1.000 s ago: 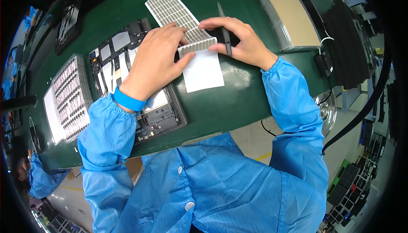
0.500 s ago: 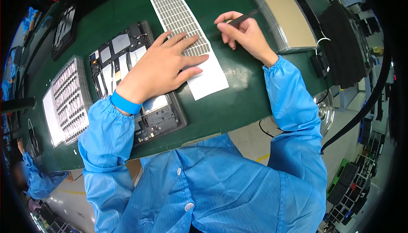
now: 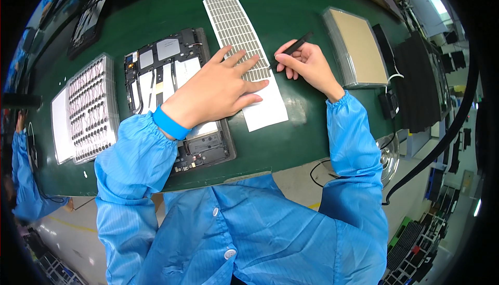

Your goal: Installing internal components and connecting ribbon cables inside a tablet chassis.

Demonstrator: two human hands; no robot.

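From where I stand, part of the white paper sheet of grey rectangles [image 3: 231, 20] on the green bench [image 3: 291, 4] is hidden beneath the left hand [image 3: 221, 85], fingers spread, gripping nothing; at the sheet's right edge, the right hand [image 3: 307, 65] pinches a slim black pen-like tool [image 3: 299, 44], tip indistinct.

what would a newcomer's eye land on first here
Probably the white sheet with its grid of small grey cells, near the middle of the view, with the spread left hand on it. At its right edge, the right hand grips a slim black tool. To the left lies an opened dark device, partly hidden.
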